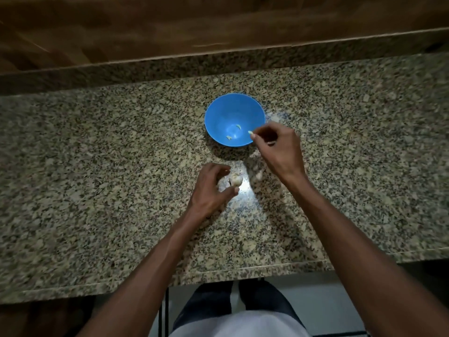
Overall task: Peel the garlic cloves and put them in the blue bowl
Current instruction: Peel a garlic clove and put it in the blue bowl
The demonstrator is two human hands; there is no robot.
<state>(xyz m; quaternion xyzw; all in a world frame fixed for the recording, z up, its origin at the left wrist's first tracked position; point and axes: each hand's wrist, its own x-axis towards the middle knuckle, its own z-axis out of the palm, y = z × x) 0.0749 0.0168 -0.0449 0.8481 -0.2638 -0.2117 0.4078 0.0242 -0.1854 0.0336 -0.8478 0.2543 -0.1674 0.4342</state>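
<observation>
Now right hand (277,147) pinches a clove (250,133) over the blue bowl (218,110).

A speckled granite worktop (97,166) in beige, grey and black fills most of the view, with a low upstand of the same stone (145,69) along its far edge. Behind it rises a brown wooden wall panel (170,23). The room is dim; one bright patch of light (245,188) glares on the stone. Below the near edge, a pale floor (323,310) shows.
</observation>
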